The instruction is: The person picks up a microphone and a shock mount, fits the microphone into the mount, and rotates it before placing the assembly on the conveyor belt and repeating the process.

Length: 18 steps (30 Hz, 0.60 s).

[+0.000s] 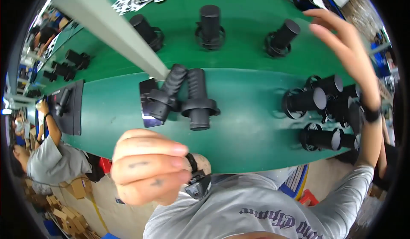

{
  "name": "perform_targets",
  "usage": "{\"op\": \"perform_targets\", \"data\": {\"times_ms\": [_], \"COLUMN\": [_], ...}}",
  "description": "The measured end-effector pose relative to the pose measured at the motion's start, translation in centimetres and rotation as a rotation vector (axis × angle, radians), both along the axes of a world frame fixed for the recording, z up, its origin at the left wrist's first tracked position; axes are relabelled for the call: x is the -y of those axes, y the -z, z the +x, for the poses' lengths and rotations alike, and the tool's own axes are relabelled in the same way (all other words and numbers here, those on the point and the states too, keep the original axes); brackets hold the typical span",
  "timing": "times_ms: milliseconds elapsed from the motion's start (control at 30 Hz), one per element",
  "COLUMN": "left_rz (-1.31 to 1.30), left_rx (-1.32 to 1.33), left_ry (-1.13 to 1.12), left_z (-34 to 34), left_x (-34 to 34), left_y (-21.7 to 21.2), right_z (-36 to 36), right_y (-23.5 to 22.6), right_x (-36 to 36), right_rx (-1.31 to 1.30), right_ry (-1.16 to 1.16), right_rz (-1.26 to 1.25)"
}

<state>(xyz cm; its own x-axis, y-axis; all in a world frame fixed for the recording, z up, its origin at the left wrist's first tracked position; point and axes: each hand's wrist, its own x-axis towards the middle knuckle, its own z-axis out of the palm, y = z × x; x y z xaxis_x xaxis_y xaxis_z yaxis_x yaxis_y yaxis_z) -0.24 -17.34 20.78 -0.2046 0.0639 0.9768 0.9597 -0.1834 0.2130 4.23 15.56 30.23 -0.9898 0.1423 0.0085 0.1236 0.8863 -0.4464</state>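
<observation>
Left hand (149, 166) seemingly curled near chest; right hand (348, 53) spread above green table (247, 132).

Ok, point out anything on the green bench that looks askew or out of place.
Mostly tidy. Three black ribbed parts stand upright in a row at the back, while two in the middle lie tipped on their sides, touching. At the right, a cluster is heaped unevenly, also lying down. No spills or visible damage.

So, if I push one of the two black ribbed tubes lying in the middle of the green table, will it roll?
The right-hand ribbed tube is round, so it may roll sideways. Its wide collar would probably make it curve and stop soon. It looks like rigid plastic, likely light.
</observation>
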Motion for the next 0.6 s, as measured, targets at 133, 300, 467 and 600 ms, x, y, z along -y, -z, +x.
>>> {"op": "perform_targets", "data": {"times_ms": [133, 300, 467, 600], "left_rz": [-0.049, 0.092, -0.007, -0.106], "left_rx": [-0.034, 0.014, 0.047, 0.052], "left_ry": [0.257, 0.272, 0.259, 0.214], "left_z": [-1.3, -1.1, -2.6, -2.2], "left_x": [0.8, 1.1, 1.6, 2.0], "left_y": [0.7, 0.6, 0.9, 0.7], "right_z": [-6.8, -9.3, -12.4, -14.2], "right_y": [9.9, 14.6, 12.5, 8.8], "right_x": [-7.1, -10.7, -4.2, 3.4], "right_rx": [0.053, -0.241, -0.117, 0.006], "right_ry": [-0.009, -0.109, -0.261, -0.237], "right_rz": [0.829, 0.608, 0.673, 0.689]}}
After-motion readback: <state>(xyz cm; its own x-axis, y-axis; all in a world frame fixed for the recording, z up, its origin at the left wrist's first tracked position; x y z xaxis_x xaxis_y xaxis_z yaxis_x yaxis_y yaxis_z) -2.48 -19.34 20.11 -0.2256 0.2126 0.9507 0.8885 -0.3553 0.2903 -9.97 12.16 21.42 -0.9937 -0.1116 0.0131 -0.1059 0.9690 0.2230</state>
